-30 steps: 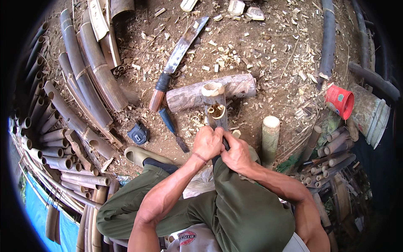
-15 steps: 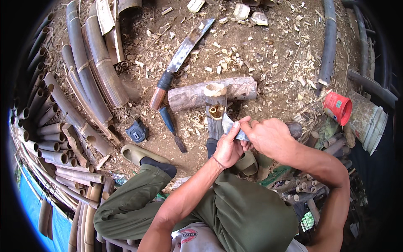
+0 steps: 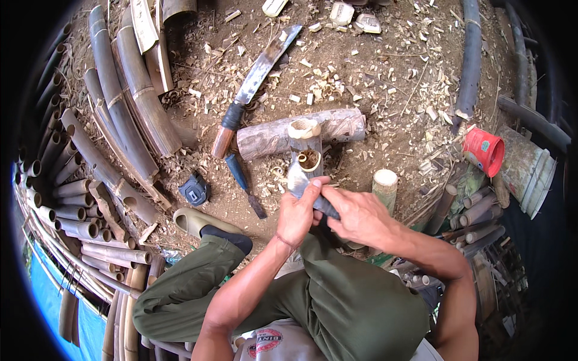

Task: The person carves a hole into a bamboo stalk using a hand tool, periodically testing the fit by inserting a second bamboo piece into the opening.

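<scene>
Both my hands are closed around one short knife (image 3: pixel 297 178), its wide metal blade pointing away from me. My right hand (image 3: pixel 356 215) wraps its dark handle end. My left hand (image 3: pixel 296 215) grips it farther forward, with the thumb pressed toward the blade. The blade's tip lies at the near rim of a notch cut in a bamboo tube (image 3: pixel 306 143). A pale curled shaving (image 3: pixel 302 158) stands at that notch. The tube slopes over a short log (image 3: pixel 265 139), its pale cut end up. My hands cover the tube's near part.
A machete (image 3: pixel 262 72), a blue-handled chisel-like tool (image 3: pixel 238 173) and a dark tape measure (image 3: pixel 195 189) lie to the left. Bamboo poles (image 3: pixel 144 96) are stacked there. A pale-topped bamboo piece (image 3: pixel 384 180), a red container (image 3: pixel 483 151) and a bucket (image 3: pixel 530 174) are at right. Shavings litter the ground.
The knife and both hands have moved left and nearer to me. The blade now points more steeply away. A pale-topped bamboo piece has come into view beside my right hand.
</scene>
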Action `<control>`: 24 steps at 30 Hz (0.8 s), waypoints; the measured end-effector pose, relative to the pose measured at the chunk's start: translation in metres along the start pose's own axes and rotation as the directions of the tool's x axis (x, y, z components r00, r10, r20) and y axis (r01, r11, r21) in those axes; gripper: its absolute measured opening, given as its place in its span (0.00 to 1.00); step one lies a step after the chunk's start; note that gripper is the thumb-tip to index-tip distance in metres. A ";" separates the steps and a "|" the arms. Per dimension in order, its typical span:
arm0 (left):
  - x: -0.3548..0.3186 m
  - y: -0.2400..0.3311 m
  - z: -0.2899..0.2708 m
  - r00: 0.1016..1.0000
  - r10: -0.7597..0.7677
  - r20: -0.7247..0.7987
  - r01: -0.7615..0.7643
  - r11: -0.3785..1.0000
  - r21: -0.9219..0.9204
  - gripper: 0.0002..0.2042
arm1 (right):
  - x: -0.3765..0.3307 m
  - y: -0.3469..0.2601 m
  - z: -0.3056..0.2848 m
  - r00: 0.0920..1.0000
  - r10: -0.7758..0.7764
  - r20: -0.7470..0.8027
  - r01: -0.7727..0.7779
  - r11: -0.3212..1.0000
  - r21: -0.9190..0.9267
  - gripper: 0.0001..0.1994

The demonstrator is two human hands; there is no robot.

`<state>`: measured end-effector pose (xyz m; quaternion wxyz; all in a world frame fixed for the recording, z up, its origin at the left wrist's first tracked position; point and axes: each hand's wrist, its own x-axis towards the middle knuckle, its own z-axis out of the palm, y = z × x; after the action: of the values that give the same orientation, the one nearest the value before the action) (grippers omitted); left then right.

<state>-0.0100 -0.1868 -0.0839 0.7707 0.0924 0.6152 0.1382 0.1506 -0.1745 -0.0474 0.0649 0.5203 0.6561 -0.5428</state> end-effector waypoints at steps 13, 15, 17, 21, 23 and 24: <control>0.022 -0.015 -0.008 0.997 -0.020 -0.074 0.038 0.969 0.246 0.19 | 0.007 0.009 0.034 0.978 0.202 0.055 -0.209 0.938 0.277 0.18; 0.038 -0.025 -0.027 0.969 0.244 -0.031 -0.188 0.817 0.546 0.20 | 0.011 0.000 0.075 0.957 0.249 -0.151 -0.154 0.872 0.464 0.22; 0.046 -0.010 -0.038 0.968 0.250 0.029 -0.188 0.638 0.746 0.21 | 0.020 -0.012 0.096 0.912 0.323 -0.255 -0.102 0.777 0.621 0.28; 0.047 -0.010 -0.039 0.969 0.244 0.049 -0.206 0.676 0.707 0.20 | 0.019 -0.012 0.091 0.917 0.344 -0.201 -0.189 0.820 0.541 0.27; 0.046 -0.009 -0.033 0.990 0.111 0.084 -0.139 0.778 0.612 0.19 | 0.005 -0.001 0.071 0.928 0.246 -0.280 -0.138 0.924 0.356 0.26; 0.035 -0.003 -0.015 0.997 0.004 0.073 -0.033 0.918 0.395 0.20 | -0.003 0.004 0.061 0.934 0.190 -0.303 -0.111 0.960 0.259 0.25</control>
<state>-0.0172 -0.1788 -0.1203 0.7561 0.2570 0.6017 0.0152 0.1258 -0.2247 -0.0728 -0.0652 0.6555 0.5462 -0.5175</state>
